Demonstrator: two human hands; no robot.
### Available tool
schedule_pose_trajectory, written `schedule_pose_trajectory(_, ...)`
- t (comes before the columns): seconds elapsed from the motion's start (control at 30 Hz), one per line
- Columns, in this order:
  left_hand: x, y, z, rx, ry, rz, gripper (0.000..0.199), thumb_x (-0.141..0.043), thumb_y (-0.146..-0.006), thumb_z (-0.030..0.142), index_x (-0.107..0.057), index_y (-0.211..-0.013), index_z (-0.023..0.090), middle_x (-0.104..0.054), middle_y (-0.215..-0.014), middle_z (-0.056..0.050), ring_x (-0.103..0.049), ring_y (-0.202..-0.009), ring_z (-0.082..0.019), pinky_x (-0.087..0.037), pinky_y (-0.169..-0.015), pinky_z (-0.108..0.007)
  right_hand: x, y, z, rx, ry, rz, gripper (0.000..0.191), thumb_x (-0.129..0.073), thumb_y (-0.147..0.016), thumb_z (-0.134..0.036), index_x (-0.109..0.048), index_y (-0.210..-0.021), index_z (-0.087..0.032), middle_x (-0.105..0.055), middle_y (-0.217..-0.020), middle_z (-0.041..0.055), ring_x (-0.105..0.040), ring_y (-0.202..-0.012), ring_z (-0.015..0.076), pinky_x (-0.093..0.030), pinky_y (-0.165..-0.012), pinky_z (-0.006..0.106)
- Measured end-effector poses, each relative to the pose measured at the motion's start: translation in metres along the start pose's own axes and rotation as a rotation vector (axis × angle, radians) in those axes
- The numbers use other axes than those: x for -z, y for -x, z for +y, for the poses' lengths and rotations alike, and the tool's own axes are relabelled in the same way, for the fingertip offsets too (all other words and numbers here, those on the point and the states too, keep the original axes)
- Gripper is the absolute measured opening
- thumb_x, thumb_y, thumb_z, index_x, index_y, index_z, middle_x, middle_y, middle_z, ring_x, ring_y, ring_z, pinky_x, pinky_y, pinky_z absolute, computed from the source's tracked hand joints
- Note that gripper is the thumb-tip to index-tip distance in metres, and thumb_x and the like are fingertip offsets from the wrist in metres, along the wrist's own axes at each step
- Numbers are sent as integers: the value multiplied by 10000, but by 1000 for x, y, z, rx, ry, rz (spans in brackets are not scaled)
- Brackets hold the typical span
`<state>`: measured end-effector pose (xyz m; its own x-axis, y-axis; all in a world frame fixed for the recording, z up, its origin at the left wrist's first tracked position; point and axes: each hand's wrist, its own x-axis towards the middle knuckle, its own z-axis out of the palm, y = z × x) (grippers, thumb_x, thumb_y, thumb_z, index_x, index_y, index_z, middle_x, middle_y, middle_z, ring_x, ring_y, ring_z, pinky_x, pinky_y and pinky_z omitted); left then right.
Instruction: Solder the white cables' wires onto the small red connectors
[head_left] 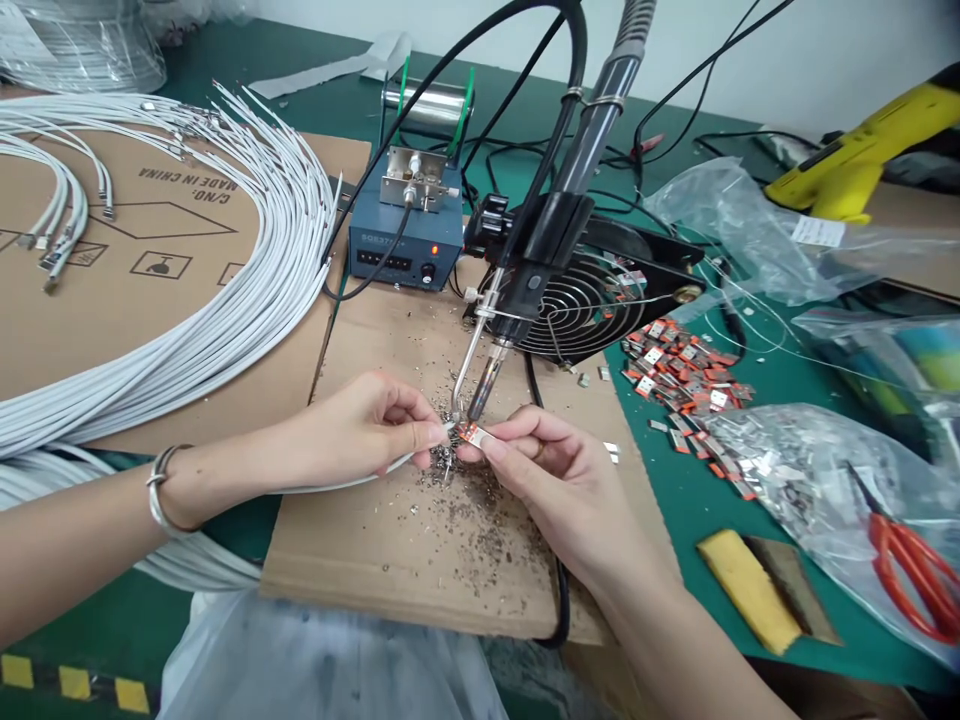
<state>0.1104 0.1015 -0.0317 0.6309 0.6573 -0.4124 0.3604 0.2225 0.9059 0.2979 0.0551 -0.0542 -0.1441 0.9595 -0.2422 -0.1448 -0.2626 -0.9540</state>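
Observation:
My left hand [375, 425] pinches the end of a white cable [352, 482] and holds its tip under the fixed soldering iron [487, 385]. My right hand [551, 475] grips a small orange connector piece [472, 434] between thumb and forefinger, touching the cable end right below the iron's tip. Both hands meet over a cardboard pad [420, 560] speckled with solder bits. A metal bracelet sits on my left wrist.
A large bundle of white cables [225, 290] lies on cardboard at left. Behind stand a blue solder station [405, 240] and a black fan [600, 300]. Orange connectors [682, 370], plastic bags, red scissors [911, 570], a yellow sponge [746, 590] lie at right.

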Motion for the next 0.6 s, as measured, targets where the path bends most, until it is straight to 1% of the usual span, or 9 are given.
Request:
schedule_pose_trajectory(0.1,0,1,1,0,34,-1,221,-552,-810,334,-583,-766,119,-588,-673,18,-399,-450,-25,-322,-433,-147,0,1,0,-15,20,12,168,-727,-732,-300,-599,-754,-194,-711,-737,30,-672,-691,118,-487,-614,171)
schedule_pose_trajectory(0.2,1,1,2,2,24,-4,243,-550,-810,353,-581,-761,117,-578,-670,15,-401,-455,-29,-319,-434,-151,0,0,1,-20,25,8,180,-728,-729,-310,-597,-758,-190,-709,-735,41,-674,-692,138,-490,-604,193)
schedule_pose_trajectory(0.37,2,2,2,15,-29,-5,287,-504,-837,387,-578,-775,117,-545,-646,18,-398,-455,-30,-305,-438,-152,1,-1,1,13,-1,-9,175,-738,-721,-304,-607,-741,-189,-707,-712,38,-679,-710,132,-490,-600,165)
schedule_pose_trajectory(0.47,1,3,1,15,-53,0,324,-511,-827,433,-584,-784,121,-545,-649,14,-393,-456,-33,-296,-436,-156,1,0,1,21,-7,-3,157,-737,-723,-279,-609,-727,-188,-707,-715,32,-677,-698,117,-496,-619,154)
schedule_pose_trajectory(0.6,0,3,-1,24,-32,6,344,-529,-808,463,-585,-794,124,-551,-649,12,-388,-453,-35,-291,-433,-158,1,0,1,34,8,2,138,-722,-740,-273,-613,-736,-189,-707,-718,32,-673,-690,110,-501,-628,153)
